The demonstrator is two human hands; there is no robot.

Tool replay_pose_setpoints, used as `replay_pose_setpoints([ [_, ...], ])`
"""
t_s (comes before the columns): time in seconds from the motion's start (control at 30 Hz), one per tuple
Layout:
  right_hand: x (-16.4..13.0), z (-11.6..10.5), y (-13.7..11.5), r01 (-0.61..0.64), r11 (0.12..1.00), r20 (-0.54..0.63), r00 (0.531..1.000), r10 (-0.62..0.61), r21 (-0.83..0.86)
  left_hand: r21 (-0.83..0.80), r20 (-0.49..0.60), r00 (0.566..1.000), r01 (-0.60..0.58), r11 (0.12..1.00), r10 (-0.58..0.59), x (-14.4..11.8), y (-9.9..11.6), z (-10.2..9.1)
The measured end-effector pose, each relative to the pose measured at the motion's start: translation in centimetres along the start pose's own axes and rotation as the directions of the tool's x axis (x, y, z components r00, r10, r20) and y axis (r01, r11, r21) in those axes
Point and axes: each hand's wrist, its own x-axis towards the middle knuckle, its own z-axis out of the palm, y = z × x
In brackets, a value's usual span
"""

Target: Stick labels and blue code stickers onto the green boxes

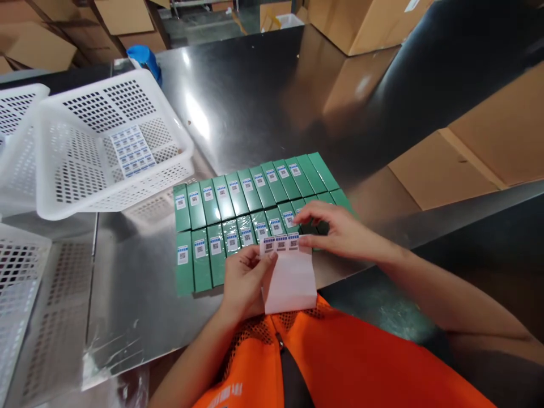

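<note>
My left hand [246, 280] is closed on a white sheet of stickers [289, 283], thumb on top near its upper left corner. Three stickers with blue bands and square codes show along the sheet's top edge; the rest of it is blank and hangs towards my vest. My right hand [335, 226] is at the sheet's upper right, thumb at the rightmost sticker and index finger bent above it, with a gap between them. Beyond both hands lie two rows of green boxes [242, 198]. Most visible boxes bear a sticker; the two rightmost in the far row show none.
A white perforated basket [114, 195] stands at the left with another sticker sheet [132, 150] inside. More white baskets [21, 243] are at the left edge. A blue object [144, 58] lies behind. Cardboard boxes [480, 141] stand right and at the back of the metal table [250, 85].
</note>
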Motion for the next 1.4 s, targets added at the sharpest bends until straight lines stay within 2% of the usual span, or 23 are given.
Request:
replay_pose_setpoints([
  [0.07, -0.2, 0.7, 0.2, 0.090, 0.996, 0.005, 0.996, -0.090, 0.004, -0.008, 0.012, 1.000, -0.001, 1.000, 0.001, 0.1, 0.0, 0.0],
  [0.2, -0.2, 1.4, -0.3, 0.253, 0.967, -0.153, 0.957, -0.248, 0.013, -0.013, 0.039, 0.999, -0.013, 1.000, 0.013, 0.5, -0.2, -0.2],
  [0.3, 0.4, 1.2, -0.7, 0.318, 0.947, -0.162, 0.938, -0.307, 0.047, -0.018, 0.071, 0.997, 0.002, 1.000, 0.000, 0.6, -0.2, -0.4],
  [0.37, 1.1, 0.5, -0.6, 0.325, 0.931, -0.180, 0.938, -0.295, 0.166, -0.029, 0.082, 0.996, 0.028, 0.999, -0.026, 0.5, -0.2, -0.5],
  [0.43, 2.4, -0.7, 0.2, 0.283, 0.911, -0.294, 0.936, -0.194, 0.300, -0.033, 0.083, 0.995, 0.056, 0.998, -0.053, 0.4, -0.2, -0.6],
  [0.53, 5.4, -3.4, 2.6, 0.148, 0.912, -0.450, 0.892, 0.044, 0.383, -0.051, 0.088, 0.994, 0.070, 0.996, -0.066, 0.3, -0.2, -0.6],
  [0.6, 7.6, -5.2, 4.6, -0.024, 0.928, -0.414, 0.890, 0.189, 0.372, -0.062, 0.098, 0.994, 0.063, 0.996, -0.057, 0.4, -0.3, -0.6],
  [0.7, 10.3, -6.9, 6.9, -0.305, 0.892, -0.258, 0.880, 0.398, 0.333, -0.055, 0.107, 0.993, 0.052, 0.997, -0.045, 0.6, -0.5, -0.7],
  [0.8, 11.6, -7.3, 7.7, -0.437, 0.846, -0.221, 0.832, 0.509, 0.306, -0.066, 0.105, 0.993, 0.056, 0.996, -0.049, 0.6, -0.5, -0.7],
  [0.9, 11.7, -6.8, 7.7, -0.475, 0.832, -0.267, 0.795, 0.545, 0.285, -0.090, 0.102, 0.994, 0.058, 0.994, -0.049, 0.4, -0.3, -0.6],
  [1.03, 11.6, -6.2, 7.5, -0.505, 0.835, -0.300, 0.780, 0.549, 0.218, -0.076, 0.098, 0.994, 0.056, 0.996, -0.048, 0.4, 0.0, -0.5],
  [1.2, 12.4, -6.5, 7.3, -0.577, 0.816, -0.346, 0.771, 0.534, -0.025, -0.095, 0.096, 0.993, 0.079, 0.992, -0.069, 0.4, 0.0, -0.5],
  [1.27, 12.8, -7.2, 7.1, -0.600, 0.768, -0.391, 0.777, 0.492, -0.224, -0.095, 0.103, 0.993, 0.073, 0.993, -0.063, 0.4, -0.2, -0.6],
  [1.33, 12.7, -7.6, 6.4, -0.581, 0.707, -0.425, 0.803, 0.418, -0.404, -0.099, 0.106, 0.993, 0.060, 0.993, -0.049, 0.5, -0.4, -0.8],
  [1.37, 12.2, -7.4, 5.9, -0.543, 0.713, -0.418, 0.829, 0.371, -0.444, -0.105, 0.107, 0.993, 0.053, 0.993, -0.042, 0.5, -0.5, -0.9],
  [1.4, 11.5, -7.0, 5.3, -0.484, 0.760, -0.390, 0.861, 0.325, -0.434, -0.111, 0.108, 0.994, 0.046, 0.993, -0.034, 0.5, -0.6, -0.9],
])
